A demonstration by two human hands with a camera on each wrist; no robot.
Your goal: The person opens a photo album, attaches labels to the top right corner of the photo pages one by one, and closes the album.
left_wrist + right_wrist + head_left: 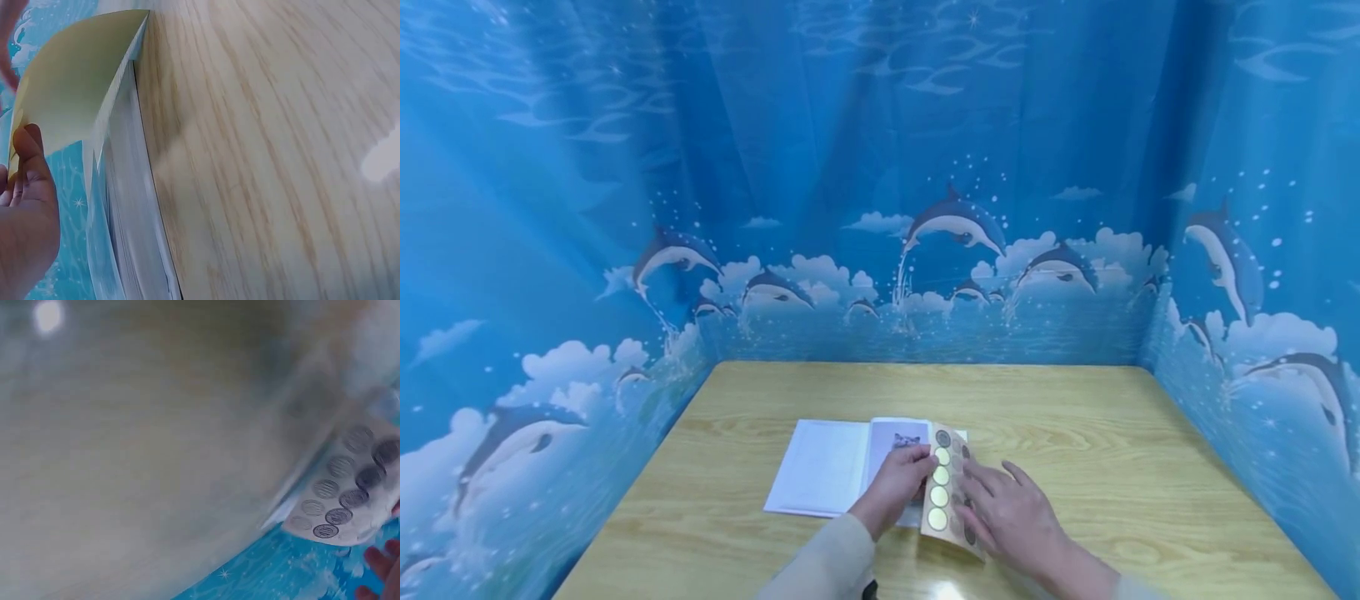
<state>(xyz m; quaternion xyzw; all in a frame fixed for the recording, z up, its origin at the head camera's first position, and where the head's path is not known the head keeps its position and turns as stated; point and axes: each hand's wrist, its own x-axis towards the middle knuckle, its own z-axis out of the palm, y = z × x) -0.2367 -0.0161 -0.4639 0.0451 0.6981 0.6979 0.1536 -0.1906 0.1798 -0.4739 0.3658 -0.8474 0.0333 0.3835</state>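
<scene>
A bendy sheet of round stickers [940, 476], with gold and dark circles on it, stands raised over the right part of an open white book [820, 467]. My left hand [895, 485] pinches the sheet's left edge between thumb and fingers. In the left wrist view the sheet's plain tan side [72, 81] arches above the book's page edges [134, 206]. My right hand [1018, 517] is at the sheet's right side with fingers spread; whether they touch it I cannot tell. In the right wrist view its fingertips [378, 562] show below the sheet's rows of circles [340, 500].
A picture of a cat [907, 438] shows on a page, partly covered by my left hand. The book lies on a wood-grain table [760, 392]. Blue curtains [850, 125] printed with dolphins hang around the table's back and sides.
</scene>
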